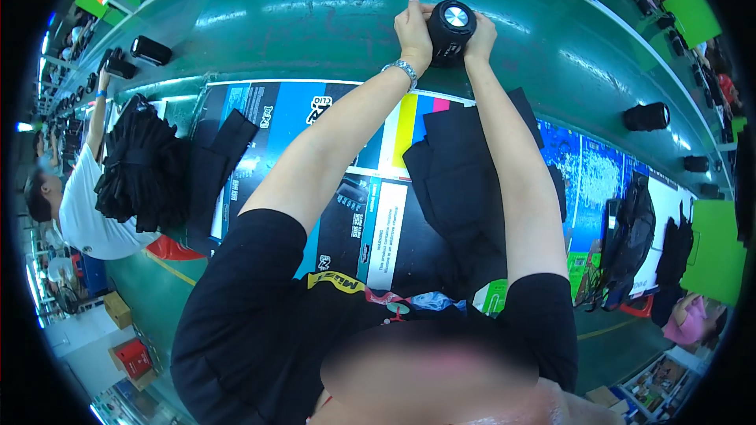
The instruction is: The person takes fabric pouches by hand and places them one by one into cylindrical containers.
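Note:
With both arms stretched forward, I hold a black cylindrical speaker (pixel 447 46) with a shiny silver disc on its upper end. It is over the green conveyor belt (pixel 315 31), and I cannot tell whether it rests there. My left hand (pixel 413 34) grips its left side, thumb raised and the other fingers partly hidden behind it. On its right side, my right hand (pixel 481 36) closes round it, fingertips out of sight. Below my forearms, black fabric pieces (pixel 457 189) lie on a bench covered with printed cardboard (pixel 276 122).
More black speakers stand along the belt, one to the left (pixel 151 50) and one to the right (pixel 646 116). A bunched pile of black fabric (pixel 142 165) sits on the bench's left. A co-worker in a white shirt (pixel 98 208) reaches toward the belt. Green panels (pixel 711 256) stand at right.

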Demonstrator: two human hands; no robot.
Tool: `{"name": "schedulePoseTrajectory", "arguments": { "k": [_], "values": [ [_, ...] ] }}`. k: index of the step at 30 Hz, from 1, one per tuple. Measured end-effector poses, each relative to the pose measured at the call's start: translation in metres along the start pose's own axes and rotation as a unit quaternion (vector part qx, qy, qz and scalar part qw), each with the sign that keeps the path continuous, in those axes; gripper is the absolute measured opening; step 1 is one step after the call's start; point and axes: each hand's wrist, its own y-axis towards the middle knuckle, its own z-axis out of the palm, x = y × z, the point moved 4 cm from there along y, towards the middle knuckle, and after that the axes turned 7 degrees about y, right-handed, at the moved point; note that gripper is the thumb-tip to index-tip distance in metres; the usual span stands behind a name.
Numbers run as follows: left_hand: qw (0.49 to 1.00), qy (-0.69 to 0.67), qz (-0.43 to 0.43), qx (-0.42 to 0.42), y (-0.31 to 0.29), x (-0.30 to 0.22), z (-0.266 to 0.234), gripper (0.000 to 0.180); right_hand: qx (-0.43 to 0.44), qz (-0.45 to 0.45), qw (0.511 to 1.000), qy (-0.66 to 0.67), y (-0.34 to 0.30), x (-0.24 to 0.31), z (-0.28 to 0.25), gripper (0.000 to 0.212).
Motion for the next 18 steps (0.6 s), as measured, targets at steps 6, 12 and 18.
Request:
{"name": "schedulePoseTrajectory", "arguments": {
  "k": [6, 12, 18],
  "values": [
    [0.991, -0.067, -0.111, -0.04, -0.004, 0.01, -0.031, 0.049, 0.049, 0.134, 0.926, 0.349, -0.015, 0.048, -0.004, 0.054],
    [0.996, -0.035, -0.075, 0.022, -0.035, -0.037, -0.073, 0.052, 0.067, -0.223, 0.972, -0.008, -0.082, 0.115, -0.032, 0.091],
    [0.989, -0.026, -0.092, 0.113, -0.106, -0.072, -0.119, 0.046, 0.04, -0.156, 0.985, -0.056, -0.077, 0.08, -0.038, 0.065]
  ]
}}
